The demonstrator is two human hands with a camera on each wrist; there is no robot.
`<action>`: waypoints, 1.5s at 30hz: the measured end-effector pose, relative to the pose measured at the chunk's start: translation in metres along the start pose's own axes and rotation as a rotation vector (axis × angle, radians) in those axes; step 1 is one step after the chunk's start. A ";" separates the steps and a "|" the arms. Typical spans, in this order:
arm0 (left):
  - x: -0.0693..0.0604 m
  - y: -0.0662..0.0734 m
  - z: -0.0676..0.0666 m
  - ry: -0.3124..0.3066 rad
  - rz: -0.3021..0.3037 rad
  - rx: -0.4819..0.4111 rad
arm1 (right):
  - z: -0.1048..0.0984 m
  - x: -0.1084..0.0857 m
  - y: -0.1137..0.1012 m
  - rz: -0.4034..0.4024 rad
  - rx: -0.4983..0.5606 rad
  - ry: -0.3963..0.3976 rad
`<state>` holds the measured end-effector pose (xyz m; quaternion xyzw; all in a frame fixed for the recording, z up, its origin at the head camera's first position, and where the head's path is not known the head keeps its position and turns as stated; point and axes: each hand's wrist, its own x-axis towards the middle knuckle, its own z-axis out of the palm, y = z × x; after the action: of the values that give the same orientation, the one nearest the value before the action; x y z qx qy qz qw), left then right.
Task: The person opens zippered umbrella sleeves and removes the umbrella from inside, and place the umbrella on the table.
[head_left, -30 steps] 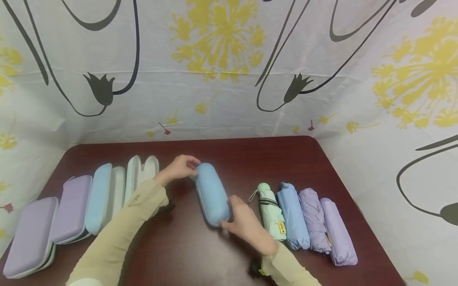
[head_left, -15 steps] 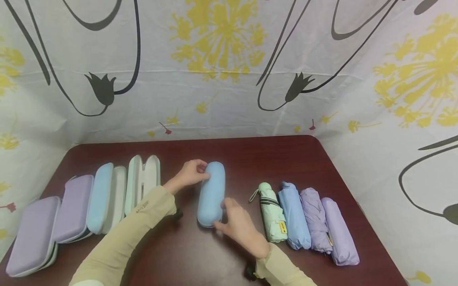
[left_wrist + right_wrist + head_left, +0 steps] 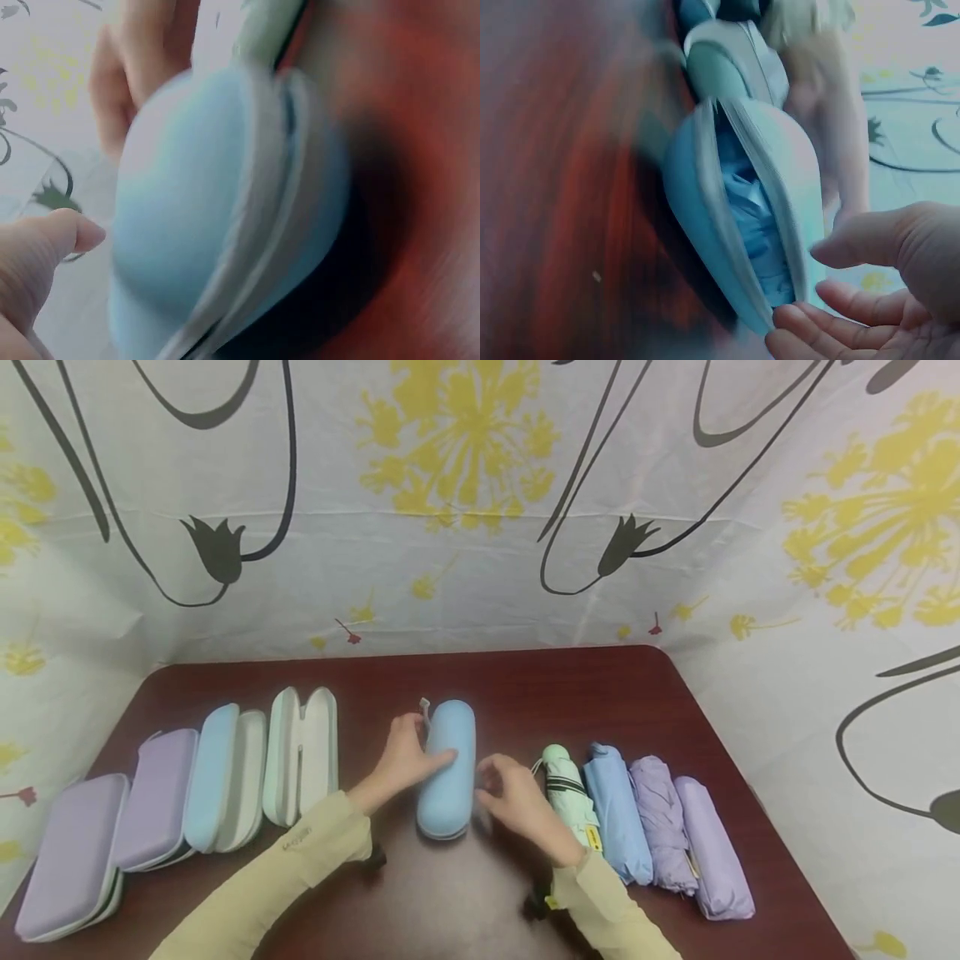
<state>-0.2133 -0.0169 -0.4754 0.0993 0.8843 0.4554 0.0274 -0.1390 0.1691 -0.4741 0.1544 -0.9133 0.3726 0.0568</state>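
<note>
A light-blue zippered hard case (image 3: pixel 447 789) lies lengthwise at mid-table. My left hand (image 3: pixel 402 753) grips its left side, with the thumb across the top. A small zip pull (image 3: pixel 425 706) sticks out at the far left end. Close to the right side is my right hand (image 3: pixel 516 793), fingers loosely bent; in the right wrist view its fingertips (image 3: pixel 799 330) touch the case's edge while the thumb stands apart. That view also shows the zip parted along this side, with crinkled blue fabric (image 3: pixel 750 214) inside. The left wrist view is blurred.
On the left stand an opened mint case (image 3: pixel 318 752), an opened light-blue case (image 3: pixel 212 781) and two purple cases, one (image 3: pixel 156 797) behind the other (image 3: pixel 71 860). Folded umbrellas line the right: mint (image 3: pixel 564 785), blue (image 3: pixel 617 810), greyish purple (image 3: pixel 660 822), lilac (image 3: pixel 712 847).
The blue case has turned from slanted to nearly straight. My left hand has shifted from its far end to its left side; my right hand has moved from the near end up along the right side.
</note>
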 end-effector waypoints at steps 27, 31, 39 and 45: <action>-0.021 0.014 0.005 -0.105 0.008 0.360 | 0.002 0.025 -0.005 -0.019 0.144 0.080; -0.020 0.007 0.001 -0.134 -0.054 0.245 | 0.005 0.025 -0.004 -0.022 0.127 0.075; -0.022 -0.001 -0.016 -0.205 -0.206 -0.037 | 0.008 0.029 -0.004 0.042 0.109 0.078; -0.023 -0.013 -0.026 -0.239 -0.285 -0.260 | 0.009 0.039 -0.010 0.099 0.104 0.091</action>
<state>-0.1964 -0.0499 -0.4717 0.0224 0.8137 0.5422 0.2085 -0.1726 0.1465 -0.4656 0.0947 -0.8956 0.4287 0.0714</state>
